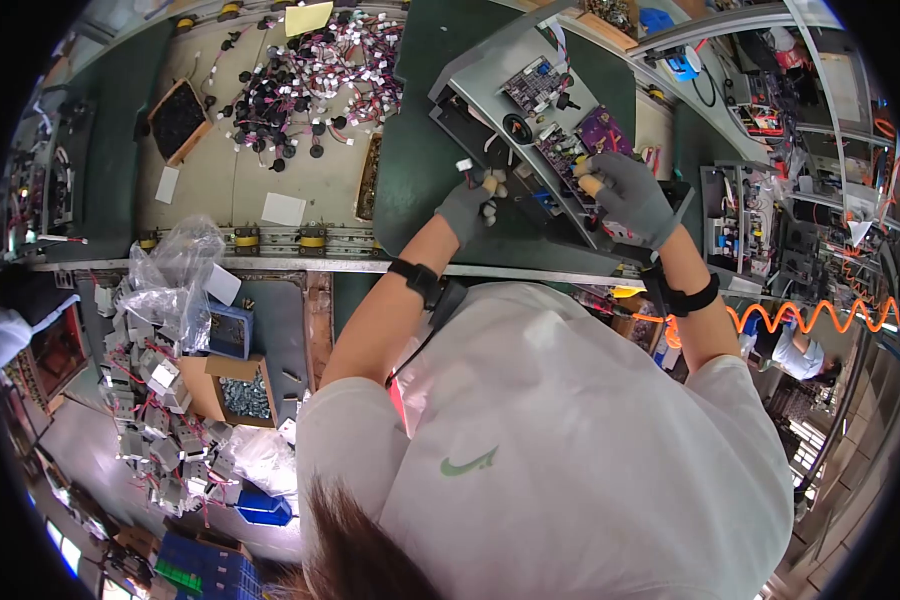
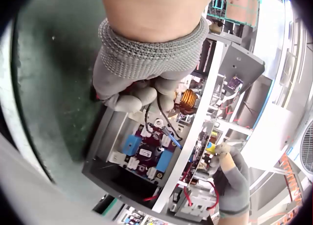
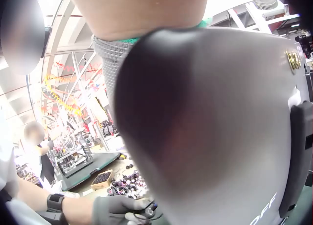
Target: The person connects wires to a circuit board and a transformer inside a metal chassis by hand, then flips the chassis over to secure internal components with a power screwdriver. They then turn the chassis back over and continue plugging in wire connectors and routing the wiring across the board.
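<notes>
Gloved in grey with pale fingertips, my left hand (image 1: 470, 205) pinches thin black wires (image 2: 164, 112) over an opened metal case (image 1: 490, 75). A white connector (image 1: 464, 165) shows beside that hand. Inside the case, the left wrist view shows a dark board with blue parts (image 2: 131, 145) and a copper coil (image 2: 188, 98). My right hand (image 1: 635, 195) has bent fingers at a populated board (image 1: 560, 145), near a yellow part (image 2: 211, 147); whether they pinch anything is hidden. The case's grey panel (image 3: 225, 122) blocks the right hand's fingers in the right wrist view.
Left of the green mat (image 1: 420, 130) lies a pile of wired black parts (image 1: 315, 90), with a box of dark pieces (image 1: 179, 122) beyond. Conveyor rollers (image 1: 312, 240) run along the near edge. A rack of assemblies (image 1: 735, 215) stands at the right.
</notes>
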A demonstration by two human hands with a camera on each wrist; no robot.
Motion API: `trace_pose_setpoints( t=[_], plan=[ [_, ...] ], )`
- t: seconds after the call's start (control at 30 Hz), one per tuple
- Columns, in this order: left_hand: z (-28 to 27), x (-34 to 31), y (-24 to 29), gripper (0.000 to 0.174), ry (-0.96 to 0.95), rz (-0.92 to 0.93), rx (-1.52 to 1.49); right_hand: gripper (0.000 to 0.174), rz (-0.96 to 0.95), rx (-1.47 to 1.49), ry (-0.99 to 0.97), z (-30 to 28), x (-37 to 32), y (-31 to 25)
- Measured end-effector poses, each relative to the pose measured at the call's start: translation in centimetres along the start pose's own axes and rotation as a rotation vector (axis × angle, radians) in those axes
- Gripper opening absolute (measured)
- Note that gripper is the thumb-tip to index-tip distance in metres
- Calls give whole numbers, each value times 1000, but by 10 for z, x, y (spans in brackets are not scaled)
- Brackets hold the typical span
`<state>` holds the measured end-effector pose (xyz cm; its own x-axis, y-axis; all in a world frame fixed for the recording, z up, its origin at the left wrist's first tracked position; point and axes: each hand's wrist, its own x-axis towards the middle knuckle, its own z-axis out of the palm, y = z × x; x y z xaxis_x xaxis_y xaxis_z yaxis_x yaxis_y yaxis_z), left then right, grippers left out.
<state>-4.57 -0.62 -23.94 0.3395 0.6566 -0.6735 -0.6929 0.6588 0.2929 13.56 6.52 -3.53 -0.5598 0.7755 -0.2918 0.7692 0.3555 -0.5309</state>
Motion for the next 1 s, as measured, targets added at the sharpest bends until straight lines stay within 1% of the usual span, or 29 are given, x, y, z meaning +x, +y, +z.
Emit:
trace_pose_setpoints(
  t=[0.07,0.1,0.17,0.2,0.27,0.33,0.4,0.43,0.47,0.53,0.57,0.63,0.67,0.73,0.77,0.83,0.87,0.93,0.97,1.0],
  plan=[
    [-10,-20,-3,10,-155,96,38,20,-18,-19,13,1,1,4],
    [-15,-23,0,10,-154,92,44,19,-40,-42,19,2,1,5],
    [-21,-28,6,12,-241,310,-61,19,-15,-28,22,3,2,5],
    [-20,-28,9,12,-241,309,-56,19,4,-21,19,4,2,5],
    [-13,-22,19,18,-141,439,-40,19,-12,-5,25,4,3,3],
    [-9,-9,24,20,-145,469,-18,19,-21,6,27,3,3,4],
    [-1,-5,31,21,-23,544,-74,19,-35,28,23,3,3,7],
    [2,-5,34,24,-29,513,-223,19,-35,27,24,3,4,9],
    [4,-5,36,24,-31,513,-221,20,-52,37,19,3,5,12],
    [8,-6,38,18,-71,637,-288,20,-65,49,17,2,4,12],
    [6,-6,39,18,-72,635,-284,19,-29,58,-2,0,4,9],
    [0,-4,47,19,-194,763,-222,19,5,69,-17,-1,4,6],
    [2,-7,50,19,-196,764,-217,19,4,60,-22,-1,4,6],
    [6,-14,53,18,-92,706,-9,18,1,52,-21,-2,5,6],
    [6,-14,51,18,-95,707,-4,18,7,75,-27,-2,5,7],
    [5,-11,46,16,110,812,359,18,12,98,-25,-3,6,6],
    [5,-10,44,16,104,812,364,18,-17,83,-27,-3,6,6],
    [5,-8,39,19,212,879,473,18,-37,69,-25,-4,5,8],
    [3,-7,38,19,208,878,475,19,-64,-14,-51,-6,7,11],
    [0,-6,38,21,198,820,573,20,-93,-96,-78,-7,9,12]
  ],
)
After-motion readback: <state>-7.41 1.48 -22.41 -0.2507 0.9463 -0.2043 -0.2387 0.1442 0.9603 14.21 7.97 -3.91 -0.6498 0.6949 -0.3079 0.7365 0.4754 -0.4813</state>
